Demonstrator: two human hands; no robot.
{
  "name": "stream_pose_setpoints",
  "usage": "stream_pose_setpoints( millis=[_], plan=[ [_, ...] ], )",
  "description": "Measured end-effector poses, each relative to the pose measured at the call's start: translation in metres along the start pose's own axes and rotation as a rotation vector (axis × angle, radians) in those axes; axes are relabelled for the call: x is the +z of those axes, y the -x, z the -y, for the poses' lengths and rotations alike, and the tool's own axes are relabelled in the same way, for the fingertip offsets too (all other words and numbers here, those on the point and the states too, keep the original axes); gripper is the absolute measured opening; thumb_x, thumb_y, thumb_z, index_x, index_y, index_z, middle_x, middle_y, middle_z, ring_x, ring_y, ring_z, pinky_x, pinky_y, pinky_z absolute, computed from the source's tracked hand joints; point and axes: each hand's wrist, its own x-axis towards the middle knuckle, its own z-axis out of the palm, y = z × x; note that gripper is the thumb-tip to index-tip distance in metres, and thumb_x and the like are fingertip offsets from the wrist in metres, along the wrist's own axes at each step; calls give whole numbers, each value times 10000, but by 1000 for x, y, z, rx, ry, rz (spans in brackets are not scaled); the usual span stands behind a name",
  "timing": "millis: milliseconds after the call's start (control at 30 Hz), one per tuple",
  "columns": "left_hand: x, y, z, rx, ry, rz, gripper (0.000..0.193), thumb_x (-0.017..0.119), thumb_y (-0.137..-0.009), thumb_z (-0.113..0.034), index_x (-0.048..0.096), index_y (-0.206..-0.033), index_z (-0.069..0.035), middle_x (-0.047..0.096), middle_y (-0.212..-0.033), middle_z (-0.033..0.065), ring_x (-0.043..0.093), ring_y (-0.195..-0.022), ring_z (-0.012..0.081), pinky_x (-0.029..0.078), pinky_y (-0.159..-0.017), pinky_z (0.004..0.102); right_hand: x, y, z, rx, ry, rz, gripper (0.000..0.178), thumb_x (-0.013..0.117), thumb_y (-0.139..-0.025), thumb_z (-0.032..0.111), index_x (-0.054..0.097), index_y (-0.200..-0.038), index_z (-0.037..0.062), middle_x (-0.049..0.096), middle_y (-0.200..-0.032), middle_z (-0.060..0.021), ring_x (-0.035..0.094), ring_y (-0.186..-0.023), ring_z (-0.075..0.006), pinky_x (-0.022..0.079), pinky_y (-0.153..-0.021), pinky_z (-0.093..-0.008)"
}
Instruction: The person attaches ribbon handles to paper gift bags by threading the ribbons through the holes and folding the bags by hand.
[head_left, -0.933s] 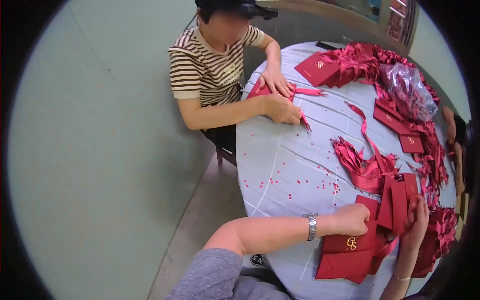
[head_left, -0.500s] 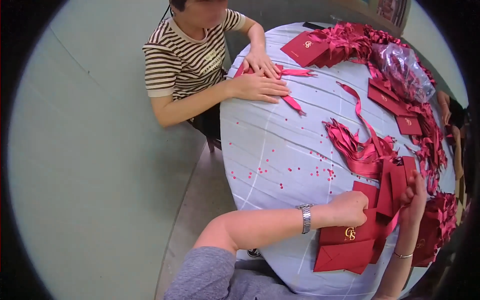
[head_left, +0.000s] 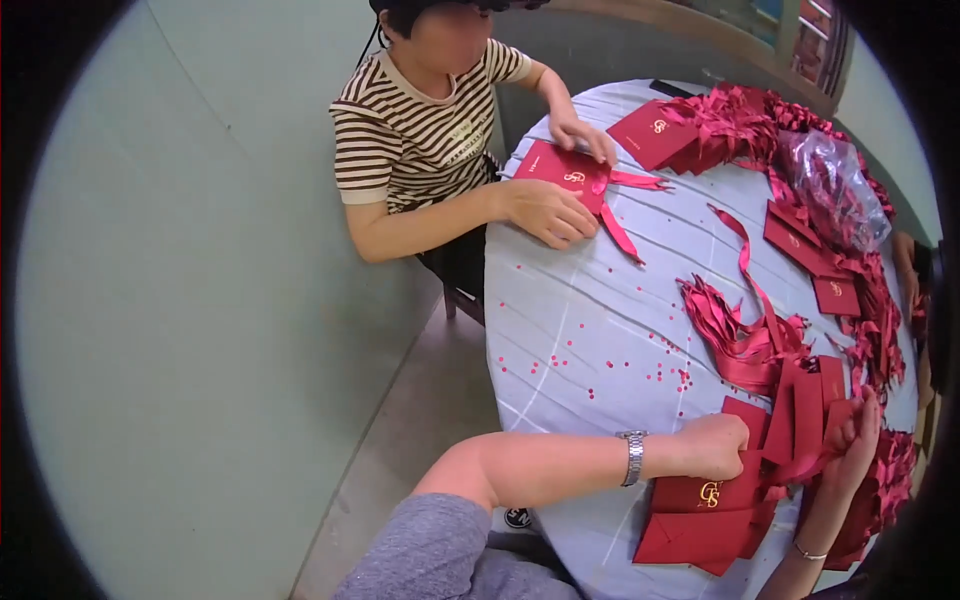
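Bent over the top of a flat red paper bag (head_left: pixel 690 492) with a gold emblem, my left hand (head_left: pixel 714 447) is closed in a fist at the bag's edge. A metal watch (head_left: pixel 634 458) is on that wrist. To its right, my right hand (head_left: pixel 852 445) has its fingers curled around a red satin ribbon (head_left: pixel 800 467), which stretches from near the left hand. The fingertips of both hands are partly hidden. More red bags (head_left: pixel 808 405) lie fanned out just beyond my hands, and others lie beneath the one I hold.
A bundle of loose ribbons (head_left: pixel 735 340) lies beyond the bags. Red paper dots (head_left: pixel 610 364) dot the white tablecloth (head_left: pixel 545 320). Ribboned bags and a clear plastic bag (head_left: pixel 838 190) line the far right. Across the table, a person in a striped shirt handles another red bag (head_left: pixel 556 172).
The view has shifted, so the scene sits lower and to the right. My right hand's fingers have curled more around the ribbon. The other person's hands have moved apart, uncovering their bag.
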Motion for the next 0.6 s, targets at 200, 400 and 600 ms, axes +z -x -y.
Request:
stream_pose_setpoints(
  millis=[200, 400, 600],
  plan=[
    [-2, 3, 0, 13, 16, -9, 227, 606, -704, -165, 634, -834, 19, 647, -838, 198, 623, -822, 350, 483, -712, 434, 1, 14, -11, -37, 192, -37, 194, 517, -961, 220, 586, -1092, 96, 544, -730, 65, 245, -412, 7, 181, -353, -162],
    [-2, 1, 0, 32, 6, -10, 232, 613, -698, -168, 633, -838, 16, 643, -830, 199, 620, -816, 351, 480, -704, 433, -11, -14, 6, -59, 183, -59, 202, 550, -942, 193, 611, -1103, 88, 559, -737, 76, 297, -468, 18, 203, -383, -169],
    [6, 1, 2, 62, 43, -114, 163, 566, -622, -75, 649, -744, -6, 642, -811, 202, 623, -800, 359, 492, -686, 439, -13, -71, 28, -15, 53, -123, 348, 523, -951, 245, 541, -1256, 78, 595, -938, 62, 256, -487, 2, 182, -398, -165]
  ],
)
